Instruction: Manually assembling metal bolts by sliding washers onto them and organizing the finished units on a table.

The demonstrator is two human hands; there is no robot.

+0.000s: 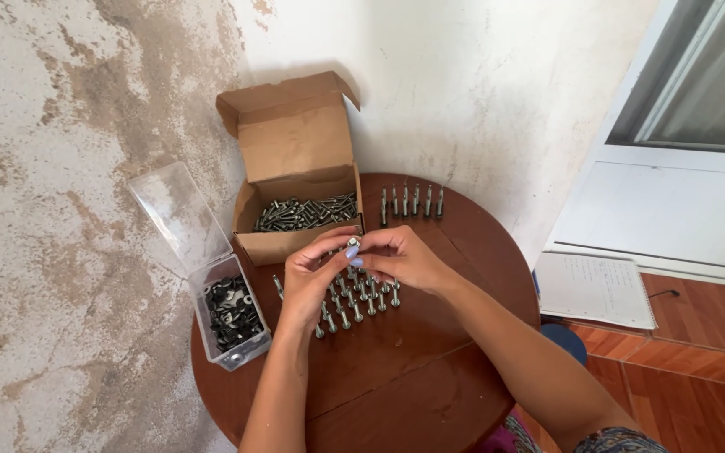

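Note:
My left hand (pixel 312 277) and my right hand (pixel 400 256) meet over the middle of a round wooden table (pixel 413 377). Together they pinch one small metal bolt (pixel 352 243) at the fingertips. Under the hands, several bolts (pixel 354 304) stand upright on their heads in rows. Another short row of upright bolts (pixel 411 203) stands at the table's far edge. An open cardboard box (pixel 295 168) full of loose bolts sits just beyond my hands.
A clear plastic box (pixel 230 315) with dark nuts or washers sits at the table's left edge, its lid open. The table stands in a corner of stained walls. A notepad (pixel 593 289) lies on the floor to the right by a white door frame.

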